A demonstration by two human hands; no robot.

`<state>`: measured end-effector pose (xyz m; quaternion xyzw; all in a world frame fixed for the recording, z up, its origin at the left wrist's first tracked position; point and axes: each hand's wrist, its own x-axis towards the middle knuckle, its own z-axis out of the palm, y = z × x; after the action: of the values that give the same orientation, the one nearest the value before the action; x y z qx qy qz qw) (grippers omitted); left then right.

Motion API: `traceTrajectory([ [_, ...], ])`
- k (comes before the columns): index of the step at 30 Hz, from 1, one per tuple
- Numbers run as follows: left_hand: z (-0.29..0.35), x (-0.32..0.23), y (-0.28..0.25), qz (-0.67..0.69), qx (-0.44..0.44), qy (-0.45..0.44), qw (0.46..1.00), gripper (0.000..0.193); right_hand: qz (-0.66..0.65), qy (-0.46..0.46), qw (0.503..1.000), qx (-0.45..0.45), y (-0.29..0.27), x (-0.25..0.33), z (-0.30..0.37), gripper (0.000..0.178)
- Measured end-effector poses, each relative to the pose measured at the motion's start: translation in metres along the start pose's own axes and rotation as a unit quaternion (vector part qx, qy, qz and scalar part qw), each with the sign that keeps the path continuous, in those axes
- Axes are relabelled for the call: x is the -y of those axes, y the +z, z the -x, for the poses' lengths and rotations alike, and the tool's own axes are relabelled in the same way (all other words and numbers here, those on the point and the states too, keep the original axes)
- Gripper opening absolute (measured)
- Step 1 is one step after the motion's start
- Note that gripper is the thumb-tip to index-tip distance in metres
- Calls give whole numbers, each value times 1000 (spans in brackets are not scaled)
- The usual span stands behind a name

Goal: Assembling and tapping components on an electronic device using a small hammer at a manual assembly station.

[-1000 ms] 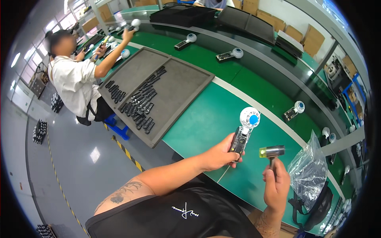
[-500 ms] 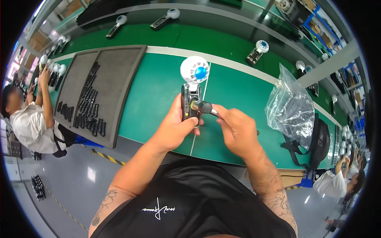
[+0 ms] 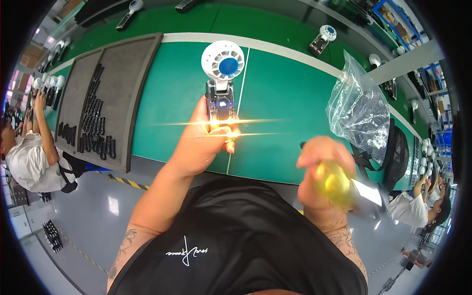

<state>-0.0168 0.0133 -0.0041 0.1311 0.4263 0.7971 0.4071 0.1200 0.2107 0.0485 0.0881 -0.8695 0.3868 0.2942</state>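
And now my right hand is carrying the yellow-faced mallet off to the right, everything there blurring, where half a second ago the head was meeting the handle of the white fan. My right fingers are wrapping the mallet's shaft, its dark end poking out. The fan is staying in my left hand, fingers clamping its lower handle above the green table, head pointing away from me; and look, bright lights are flaring along that handle now, their glare hiding part of my grip. Over on the left, a grey tray is holding rows of dark pieces, with a person in white working beyond. On the right, a clear plastic bag and a black bag are crowding the table beside my mallet hand, while another fan is lying farther ahead.
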Motion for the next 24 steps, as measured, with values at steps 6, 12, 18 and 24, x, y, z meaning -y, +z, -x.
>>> traceTrajectory([
  [6,4,4,0,-26,-2,6,1000,77,92,68,992,55,15,0,-7,41],
  [12,9,1,6,60,2,28,998,89,-54,32,997,33,-13,23,11,37],
  [18,7,9,-18,118,78,10,990,96,48,131,989,42,-8,30,-3,33],
  [24,5,6,-15,153,68,-7,986,98,95,6,995,-3,14,12,2,42],
])
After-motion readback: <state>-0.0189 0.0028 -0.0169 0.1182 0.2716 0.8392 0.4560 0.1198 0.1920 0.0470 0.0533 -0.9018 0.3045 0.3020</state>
